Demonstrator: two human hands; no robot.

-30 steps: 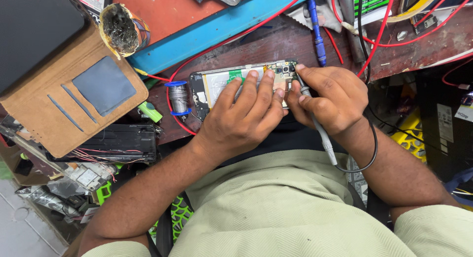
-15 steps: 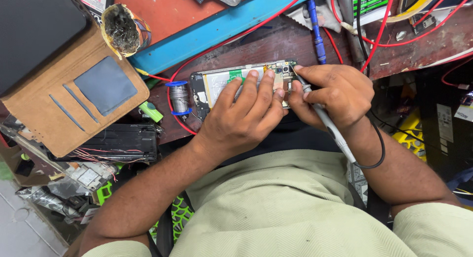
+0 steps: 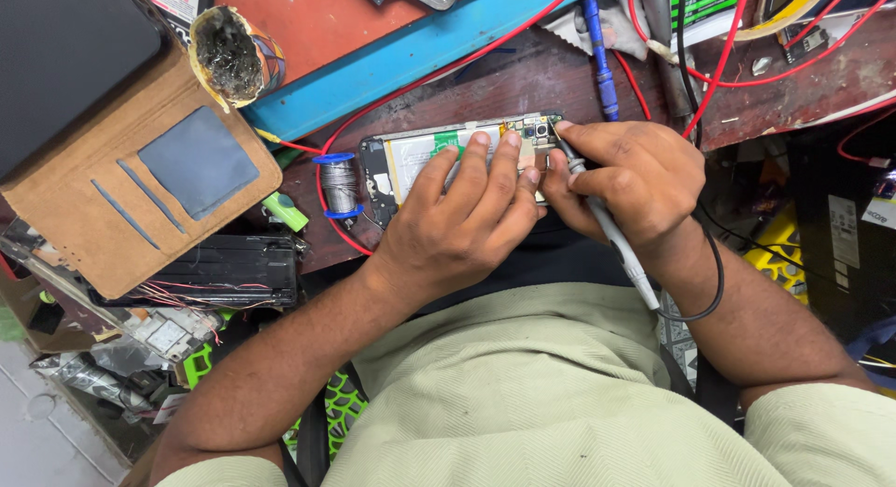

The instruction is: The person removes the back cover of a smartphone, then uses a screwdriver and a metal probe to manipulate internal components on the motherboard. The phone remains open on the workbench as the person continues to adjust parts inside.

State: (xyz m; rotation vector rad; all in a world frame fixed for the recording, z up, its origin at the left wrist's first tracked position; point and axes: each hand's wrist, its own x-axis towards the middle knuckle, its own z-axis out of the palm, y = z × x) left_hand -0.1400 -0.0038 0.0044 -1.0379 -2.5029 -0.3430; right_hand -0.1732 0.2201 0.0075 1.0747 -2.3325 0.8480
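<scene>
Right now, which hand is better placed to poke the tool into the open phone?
Probably the right hand: it grips the grey pen-shaped tool, tip near the opened phone. The left hand presses it flat.

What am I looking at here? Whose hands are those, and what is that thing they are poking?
The camera sits on a person's head and looks straight down, so you see their own two arms and their pale green shirt at the bottom. On the dark wooden bench lies an opened phone with its back off, so its insides show. The left hand presses flat on the phone to keep it steady. The right hand holds a thin grey pen-like tool with a black cord, its tip at the phone's top end near the little cameras. Beside the phone stands a small spool of wire with blue ends. Red wires loop across the bench, and a brown wallet case lies to the left.
</scene>
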